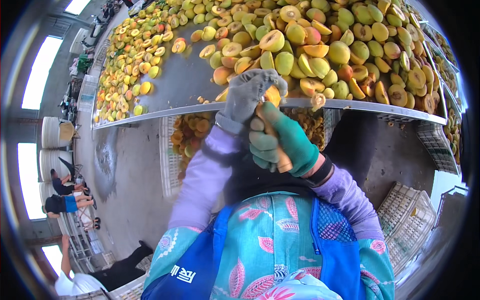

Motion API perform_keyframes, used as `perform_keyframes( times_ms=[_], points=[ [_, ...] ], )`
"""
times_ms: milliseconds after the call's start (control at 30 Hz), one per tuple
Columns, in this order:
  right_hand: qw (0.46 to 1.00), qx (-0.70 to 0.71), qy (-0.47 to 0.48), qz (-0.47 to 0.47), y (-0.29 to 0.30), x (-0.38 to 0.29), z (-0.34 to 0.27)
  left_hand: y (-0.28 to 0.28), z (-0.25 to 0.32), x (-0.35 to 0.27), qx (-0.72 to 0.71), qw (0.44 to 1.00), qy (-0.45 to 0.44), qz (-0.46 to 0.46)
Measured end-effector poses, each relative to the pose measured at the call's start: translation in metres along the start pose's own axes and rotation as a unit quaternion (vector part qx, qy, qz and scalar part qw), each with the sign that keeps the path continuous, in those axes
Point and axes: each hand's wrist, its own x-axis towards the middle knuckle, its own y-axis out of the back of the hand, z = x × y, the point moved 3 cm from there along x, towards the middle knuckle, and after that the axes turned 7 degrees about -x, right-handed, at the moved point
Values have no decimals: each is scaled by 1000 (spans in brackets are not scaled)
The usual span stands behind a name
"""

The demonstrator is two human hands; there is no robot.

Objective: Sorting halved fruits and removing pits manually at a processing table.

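Note:
My left hand point(249, 95), in a grey glove, grips a cut yellow peach piece point(272, 96) just above the table's front edge. The fingers hide much of the fruit. In a green glove, my right hand point(283, 138) is closed around the wooden handle point(284, 164) of a small hand tool. Its metal end point(263, 99) meets the peach, but the blade's shape is mostly hidden. Beyond my hands, halved peaches point(273, 40), many with stones in them, lie heaped on the metal table point(183, 71).
The table's raised metal rim point(168, 111) runs in front of me, with a peach scrap point(318, 100) on it. Below stand a white crate point(168, 176) of peach halves and a container of brown scraps point(314, 125). Stacked crates point(407, 221) stand right; people point(65, 202) are far left.

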Motion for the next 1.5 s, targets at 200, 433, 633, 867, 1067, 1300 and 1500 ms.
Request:
perform_keyframes(
  times_ms=[200, 433, 633, 867, 1067, 1300, 1500],
  points=[
    [959, 194, -34, -205, -12, -2, 4, 14, -17, -33, -435, 862, 159, 205],
    [976, 182, -91, 81, 79, -25, 23, 132, 11, -72, 582, 748, 121, 294],
    [964, -94, -31, 245, 23, -18, 6, 156, -38, 42, 694, 703, 154, 21],
    [850, -442, 142, 248, 20, 1, -13, 127, 1, -17, -217, 964, 118, 97],
    [640, -697, 179, 268, 6, 31, -17, 73, -12, -32, -297, 942, 90, 129],
    [660, -673, 149, 300, 6, 23, -19, 44, -12, -25, 84, 981, -47, 169],
    [683, -627, 159, 339, 17, 34, -10, 32, -25, -13, 11, 962, -83, 259]
  ],
)
